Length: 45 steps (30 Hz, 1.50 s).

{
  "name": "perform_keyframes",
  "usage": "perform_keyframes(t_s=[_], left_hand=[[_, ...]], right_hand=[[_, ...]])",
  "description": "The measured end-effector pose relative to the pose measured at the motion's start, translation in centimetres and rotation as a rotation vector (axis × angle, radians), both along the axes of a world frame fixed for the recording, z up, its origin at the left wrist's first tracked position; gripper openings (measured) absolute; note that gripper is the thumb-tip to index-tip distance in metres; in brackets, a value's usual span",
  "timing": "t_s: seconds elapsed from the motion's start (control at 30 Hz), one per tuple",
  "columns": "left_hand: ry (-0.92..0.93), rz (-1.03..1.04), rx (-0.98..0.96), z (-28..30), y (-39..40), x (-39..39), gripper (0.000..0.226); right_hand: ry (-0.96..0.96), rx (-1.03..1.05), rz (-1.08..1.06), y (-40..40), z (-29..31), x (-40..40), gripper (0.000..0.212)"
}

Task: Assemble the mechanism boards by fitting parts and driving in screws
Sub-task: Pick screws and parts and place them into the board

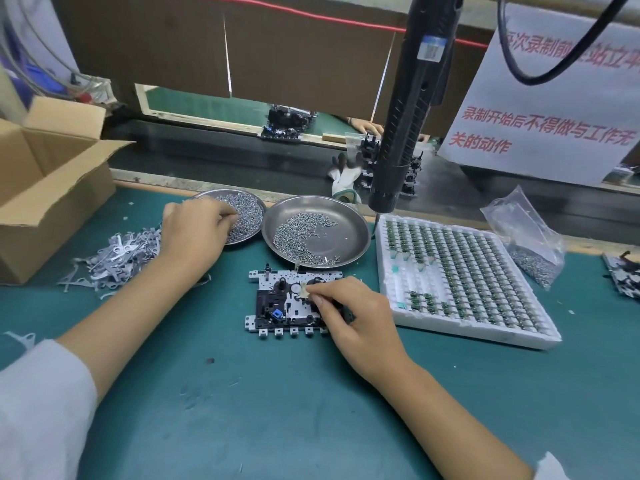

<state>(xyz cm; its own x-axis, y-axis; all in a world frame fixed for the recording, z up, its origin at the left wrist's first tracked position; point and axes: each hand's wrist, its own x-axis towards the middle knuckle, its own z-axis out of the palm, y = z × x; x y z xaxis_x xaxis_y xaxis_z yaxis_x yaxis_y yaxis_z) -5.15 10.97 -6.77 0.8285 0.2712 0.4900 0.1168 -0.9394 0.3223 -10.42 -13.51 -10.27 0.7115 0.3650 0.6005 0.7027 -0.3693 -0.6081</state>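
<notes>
A mechanism board (277, 306) of grey metal and black plastic, with a small blue part, lies flat on the green mat in the middle. My right hand (349, 306) lies over its right half and pinches a small pale part (304, 291) against the board with thumb and forefinger. My left hand (195, 226) reaches into the left steel dish (254, 233) of screws, fingers curled down among them; I cannot see whether it holds one. A second steel dish (360, 237) of screws stands right behind the board. The black electric screwdriver (401, 133) hangs above the mat at right.
A white foam tray (391, 299) with several rows of small green parts lies right of the board. A pile of grey metal strips (114, 258) and an open cardboard box (52, 188) are at left. A plastic bag of screws (533, 251) sits at far right.
</notes>
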Motion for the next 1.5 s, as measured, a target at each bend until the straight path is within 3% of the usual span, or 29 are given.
perform_keyframes(t_s=[0.23, 0.33, 0.4, 0.5, 0.63, 1.27, 1.5], left_hand=[[-0.105, -0.065, -0.118, -0.1, -1.4, -2.1, 0.030], [-0.175, -0.186, -0.345, -0.2, -2.5, -3.7, 0.025], [-0.221, -0.366, -0.482, 0.0, -3.9, -5.4, 0.015], [-0.262, -0.624, -0.413, -0.4, -6.6, -7.3, 0.016], [-0.444, -0.688, -0.260, -0.9, -8.5, -7.8, 0.019], [-0.515, -0.669, -0.240, -1.6, -8.5, -8.0, 0.017], [-0.515, -0.682, -0.244, -1.9, -8.5, -7.9, 0.019]], right_hand=[[-0.018, 0.005, -0.033, -0.1, 0.2, 0.0, 0.016], [0.023, 0.061, -0.060, 0.0, 0.4, -0.1, 0.016], [0.158, 0.177, -0.057, 0.1, 0.8, -0.3, 0.014], [0.394, 0.405, 0.010, 0.4, 1.9, -0.6, 0.010], [0.508, 0.453, 0.124, 0.4, 3.2, -1.0, 0.012], [0.661, 0.411, 0.235, -0.3, 3.8, -0.8, 0.019], [0.650, 0.419, 0.259, -0.5, 3.9, -0.7, 0.012]])
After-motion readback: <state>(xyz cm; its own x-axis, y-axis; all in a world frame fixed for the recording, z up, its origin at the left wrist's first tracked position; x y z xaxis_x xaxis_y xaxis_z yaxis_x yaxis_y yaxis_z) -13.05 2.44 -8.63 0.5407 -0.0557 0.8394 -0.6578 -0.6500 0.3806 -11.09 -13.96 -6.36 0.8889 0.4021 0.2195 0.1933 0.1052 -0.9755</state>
